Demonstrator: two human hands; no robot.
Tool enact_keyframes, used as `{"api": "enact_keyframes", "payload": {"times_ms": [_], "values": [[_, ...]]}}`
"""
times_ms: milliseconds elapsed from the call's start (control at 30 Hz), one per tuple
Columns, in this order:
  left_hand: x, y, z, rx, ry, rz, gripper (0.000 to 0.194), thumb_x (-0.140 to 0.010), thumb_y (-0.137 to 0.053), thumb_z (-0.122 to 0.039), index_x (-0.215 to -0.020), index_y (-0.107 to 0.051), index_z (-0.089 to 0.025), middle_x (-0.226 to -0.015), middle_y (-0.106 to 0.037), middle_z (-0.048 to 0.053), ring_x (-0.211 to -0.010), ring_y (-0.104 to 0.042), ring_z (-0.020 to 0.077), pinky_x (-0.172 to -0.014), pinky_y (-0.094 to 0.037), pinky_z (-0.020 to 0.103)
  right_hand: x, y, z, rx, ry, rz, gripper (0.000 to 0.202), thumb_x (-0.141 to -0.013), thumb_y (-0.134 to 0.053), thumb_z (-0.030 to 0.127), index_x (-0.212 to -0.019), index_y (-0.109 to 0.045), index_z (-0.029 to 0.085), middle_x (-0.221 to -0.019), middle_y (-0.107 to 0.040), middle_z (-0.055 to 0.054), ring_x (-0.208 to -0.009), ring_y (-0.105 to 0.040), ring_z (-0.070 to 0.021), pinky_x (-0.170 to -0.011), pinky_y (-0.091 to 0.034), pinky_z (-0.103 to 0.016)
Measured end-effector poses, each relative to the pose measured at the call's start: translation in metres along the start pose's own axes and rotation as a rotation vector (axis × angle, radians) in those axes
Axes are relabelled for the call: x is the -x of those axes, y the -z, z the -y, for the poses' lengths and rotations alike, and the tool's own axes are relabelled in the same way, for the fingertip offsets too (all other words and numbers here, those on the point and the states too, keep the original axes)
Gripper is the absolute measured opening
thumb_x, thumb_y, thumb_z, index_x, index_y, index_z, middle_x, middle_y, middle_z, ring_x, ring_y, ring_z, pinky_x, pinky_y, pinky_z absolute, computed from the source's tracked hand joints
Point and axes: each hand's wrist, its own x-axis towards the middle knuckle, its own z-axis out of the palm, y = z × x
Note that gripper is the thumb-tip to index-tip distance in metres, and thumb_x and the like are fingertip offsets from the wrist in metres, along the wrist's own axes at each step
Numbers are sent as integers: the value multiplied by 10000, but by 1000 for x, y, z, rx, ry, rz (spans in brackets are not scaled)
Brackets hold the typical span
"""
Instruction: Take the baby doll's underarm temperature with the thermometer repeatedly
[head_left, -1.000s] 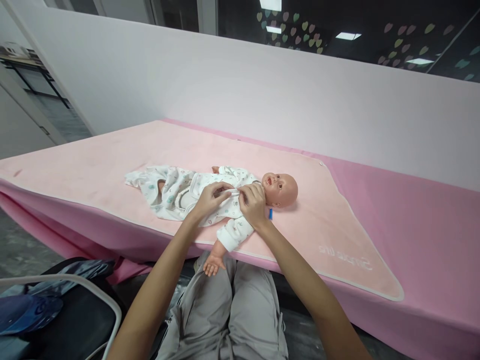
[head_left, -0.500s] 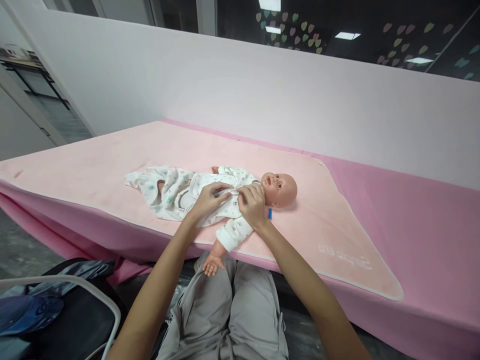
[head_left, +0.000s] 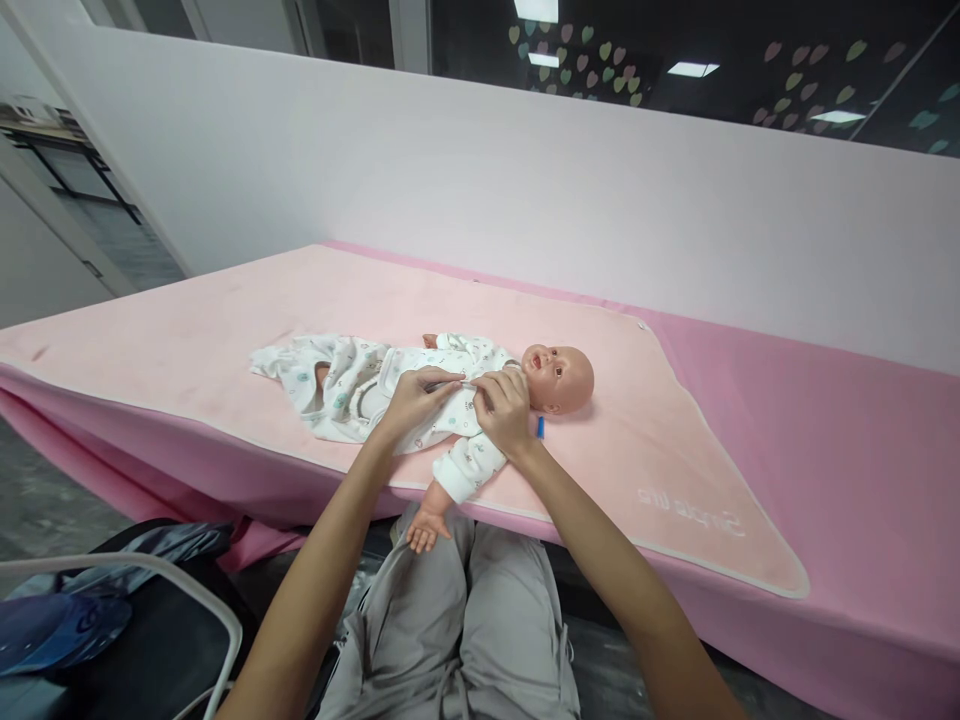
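A baby doll (head_left: 564, 380) lies on its back with its head to the right, dressed in a white printed romper (head_left: 352, 375). Over the chest, my left hand (head_left: 421, 397) pinches the romper's front edge between thumb and fingers. Close to the doll's neck, my right hand (head_left: 506, 405) pinches the same cloth, its fingertips almost meeting those of the left. Whatever fastening lies between the fingertips is too small to make out. The doll's near arm (head_left: 431, 515) hangs past the table's front edge above my lap. Lower down, the romper gapes around the legs.
A pale pink mat (head_left: 675, 450) covers much of the pink-draped table (head_left: 862, 450). Beside the doll's shoulder is a small blue piece (head_left: 540, 427). A white wall (head_left: 525, 190) rises behind. At lower left stands a chair (head_left: 187, 585) with a blue object (head_left: 60, 630) on it.
My left fingers have closed a little and drawn nearer the right fingertips at the romper's front. The doll stays in place.
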Motion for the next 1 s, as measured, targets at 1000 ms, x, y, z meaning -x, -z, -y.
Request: {"api": "enact_keyframes", "payload": {"times_ms": [1000], "values": [[8, -1, 9, -485, -160, -222, 286, -737, -640, -477, -859, -681, -221, -862, -636, 56, -883, -560, 226, -850, -408, 355, 0, 1, 0, -16, 21, -77, 150, -803, -464, 120, -802, -584, 211, -788, -610, -37, -808, -520, -181, -831, -412, -357]]}}
